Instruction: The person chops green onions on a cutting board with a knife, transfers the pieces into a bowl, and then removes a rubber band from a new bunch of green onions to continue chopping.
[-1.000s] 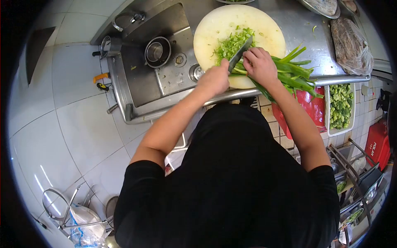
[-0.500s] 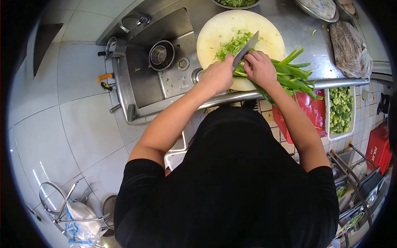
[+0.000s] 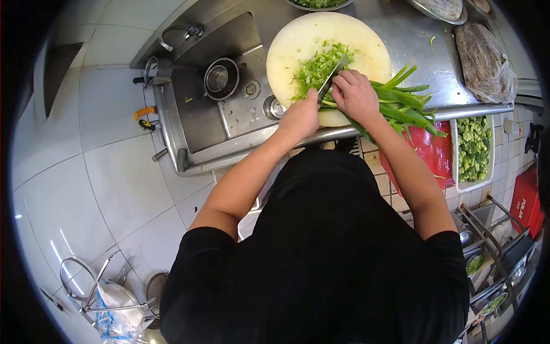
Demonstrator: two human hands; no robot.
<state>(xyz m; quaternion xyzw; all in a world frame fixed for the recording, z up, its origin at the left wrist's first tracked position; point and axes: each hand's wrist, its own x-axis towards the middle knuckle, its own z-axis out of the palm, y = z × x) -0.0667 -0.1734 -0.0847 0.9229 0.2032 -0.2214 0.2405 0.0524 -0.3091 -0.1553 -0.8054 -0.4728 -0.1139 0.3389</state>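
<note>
Fingers [image 3: 311, 100] of the left hand [image 3: 299, 120] curl tight around the knife [image 3: 334, 76], its handle hidden in the grip, its blade slanting over the round cutting board [image 3: 292, 46]! And just beside that blade, the right hand [image 3: 356, 94], fingers bent over, grips the bunch of green stalks [image 3: 409, 111] lying across the board's near right side, some ends jutting past the edge of the table [image 3: 415, 71]! Chopped greens [image 3: 316, 66] sit heaped by the blade, and over to the left, a metal pot [image 3: 232, 87] sits in the sink [image 3: 200, 126]
</note>
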